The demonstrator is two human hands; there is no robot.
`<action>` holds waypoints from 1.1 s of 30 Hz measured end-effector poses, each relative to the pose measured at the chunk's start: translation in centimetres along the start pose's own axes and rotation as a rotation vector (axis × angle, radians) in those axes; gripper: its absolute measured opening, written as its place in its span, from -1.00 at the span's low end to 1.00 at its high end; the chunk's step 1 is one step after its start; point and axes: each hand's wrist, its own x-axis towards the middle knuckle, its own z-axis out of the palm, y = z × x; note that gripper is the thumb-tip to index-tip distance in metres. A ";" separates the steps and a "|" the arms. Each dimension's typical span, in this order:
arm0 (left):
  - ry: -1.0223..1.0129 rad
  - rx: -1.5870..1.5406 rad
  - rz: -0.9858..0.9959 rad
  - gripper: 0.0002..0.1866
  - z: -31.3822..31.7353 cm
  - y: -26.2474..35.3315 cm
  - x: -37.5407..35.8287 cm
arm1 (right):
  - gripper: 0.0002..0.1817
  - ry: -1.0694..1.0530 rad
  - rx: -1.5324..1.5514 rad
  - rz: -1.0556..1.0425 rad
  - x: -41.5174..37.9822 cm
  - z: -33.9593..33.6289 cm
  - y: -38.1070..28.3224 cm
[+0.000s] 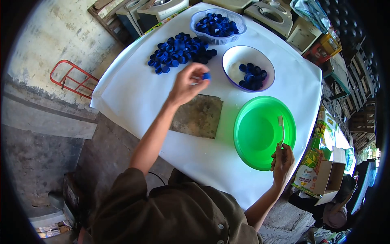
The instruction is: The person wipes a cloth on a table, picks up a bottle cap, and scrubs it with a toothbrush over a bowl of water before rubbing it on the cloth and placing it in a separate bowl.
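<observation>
My left hand (190,83) is closed on a blue bottle cap (206,76), held above the table between the cap pile and the white bowl. Down at the right, my right hand (282,162) grips a toothbrush (281,129) by its handle, bristles up, over the rim of a green basin (239,144). A loose pile of blue bottle caps (174,51) lies beyond my left hand. More caps sit in the white bowl (233,57) with a purple outside, and others fill a pale basket (222,40) at the far end.
A dark stained square tile (199,116) lies on the white table cover (134,87). A red metal frame (67,75) leans by the left wall. Old appliance casings (270,16) stand behind the table. An open cardboard box (329,179) is at the right, near another person.
</observation>
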 end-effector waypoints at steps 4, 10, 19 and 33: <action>-0.135 0.305 0.217 -0.68 7.5 -0.4 5.8 | -0.78 -0.016 -0.011 0.002 0.1 0.0 -0.1; -0.098 0.409 0.259 -0.67 15.5 -3.7 9.6 | -0.79 -0.013 0.001 -0.008 0.2 0.0 -0.2; 0.542 0.511 0.416 -0.86 5.6 -4.8 5.8 | -0.80 -0.026 0.009 -0.006 0.1 -0.1 -0.4; 0.492 1.082 -0.404 -0.51 -10.8 -8.7 4.9 | -0.81 -0.035 -0.015 -0.027 0.1 0.0 -0.3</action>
